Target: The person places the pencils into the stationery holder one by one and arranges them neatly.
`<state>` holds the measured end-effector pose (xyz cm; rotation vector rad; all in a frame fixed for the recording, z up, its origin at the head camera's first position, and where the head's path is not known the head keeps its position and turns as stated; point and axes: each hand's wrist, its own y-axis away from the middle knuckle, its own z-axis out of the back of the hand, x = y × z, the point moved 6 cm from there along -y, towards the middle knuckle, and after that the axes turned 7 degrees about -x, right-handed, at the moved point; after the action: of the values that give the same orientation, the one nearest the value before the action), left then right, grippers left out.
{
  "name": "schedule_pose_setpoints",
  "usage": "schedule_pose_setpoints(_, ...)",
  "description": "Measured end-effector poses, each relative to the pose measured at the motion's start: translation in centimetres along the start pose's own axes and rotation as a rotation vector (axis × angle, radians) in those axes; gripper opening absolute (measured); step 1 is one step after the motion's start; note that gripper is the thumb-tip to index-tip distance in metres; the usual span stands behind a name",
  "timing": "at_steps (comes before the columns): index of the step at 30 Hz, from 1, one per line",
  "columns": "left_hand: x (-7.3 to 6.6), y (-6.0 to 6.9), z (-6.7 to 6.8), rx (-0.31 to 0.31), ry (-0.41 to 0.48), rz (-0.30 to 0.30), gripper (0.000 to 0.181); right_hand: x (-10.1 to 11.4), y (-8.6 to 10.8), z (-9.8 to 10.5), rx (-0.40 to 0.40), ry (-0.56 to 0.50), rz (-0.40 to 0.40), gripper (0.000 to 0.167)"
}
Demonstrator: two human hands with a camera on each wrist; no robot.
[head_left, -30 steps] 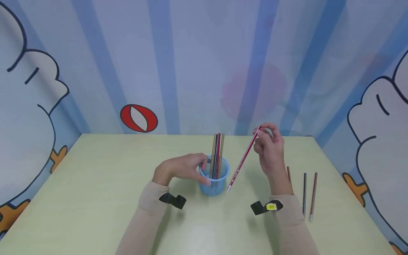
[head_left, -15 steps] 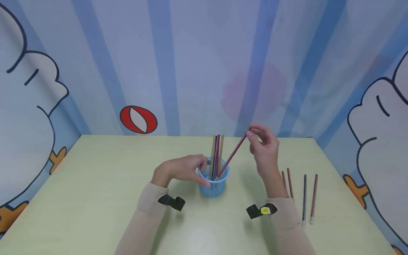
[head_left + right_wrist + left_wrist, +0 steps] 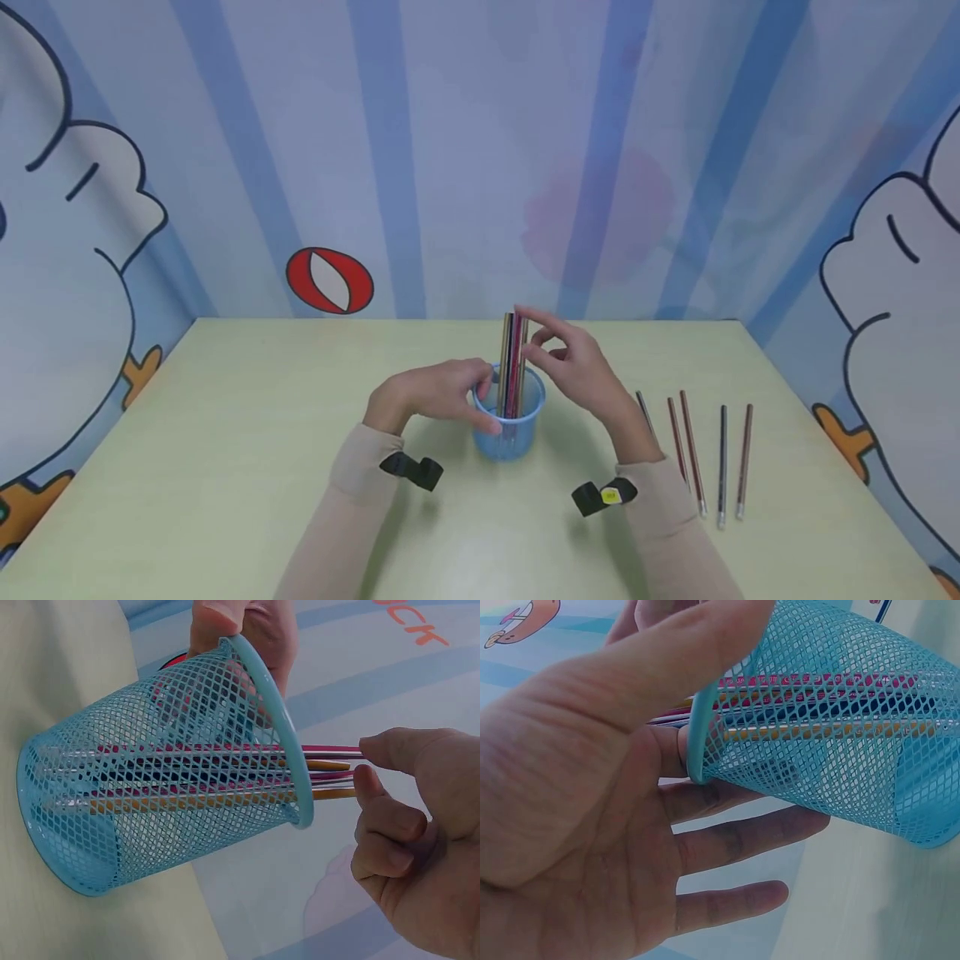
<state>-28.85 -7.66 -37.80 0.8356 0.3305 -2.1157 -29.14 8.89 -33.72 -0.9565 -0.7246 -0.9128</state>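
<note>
Left hand [image 3: 444, 392] grips the cup [image 3: 504, 443], pencils [image 3: 513, 362] inside, right hand [image 3: 576, 364] above it, its grip unclear; 5 loose pencils [image 3: 722, 467] right of it seemingly remain.

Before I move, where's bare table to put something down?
On the table left of the left sleeve; also in front of the blue cup, between the left sleeve and right sleeve. Crowded: the cup's mouth, between left grip and right grip, and among the loose pencils beside the right sleeve.

Sleeves [image 3: 348, 517] — cropped below, leftmost loose pencil [image 3: 645, 412] — lower end hidden
</note>
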Motion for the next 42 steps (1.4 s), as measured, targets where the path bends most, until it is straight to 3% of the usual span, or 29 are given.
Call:
schedule_pose_setpoints(6,-0.2,-0.2,0.4,0.009,-0.023,0.010,0.043,2.0,0.4,-0.7,0.076,0.039,0.009,0.054)
schedule_pose_setpoints(10,-0.1,0.0,0.2,0.008,-0.007,0.038,0.043,-0.1,0.0,-1.7,0.112,0.036,0.044,0.061)
schedule_pose_setpoints(14,0.0,0.2,-0.4,0.015,-0.008,0.045,0.042,-2.1,0.0,-1.7,0.104,0.014,0.017,0.060)
schedule_pose_setpoints(18,0.1,0.2,-0.4,0.008,-0.014,0.037,0.041,-2.9,0.0,0.4,0.056,0.031,-0.039,0.054)
schedule_pose_setpoints(22,0.2,0.1,-0.2,0.002,-0.015,0.038,0.042,-4.3,-0.1,3.8,0.025,0.150,-0.088,0.049)
schedule_pose_setpoints(30,-0.1,-0.2,0.1,-0.009,0.001,0.018,0.042,-8.5,1.6,9.3,0.142,0.412,-0.223,0.047)
schedule_pose_setpoints(36,-0.1,-0.1,0.2,-0.010,-0.005,0.052,0.043,-11.1,3.4,10.0,0.263,0.505,-0.383,0.052)
schedule_pose_setpoints(42,0.0,0.1,0.1,-0.012,-0.003,0.045,0.043,-13.1,4.0,9.2,0.243,0.610,-0.502,0.048)
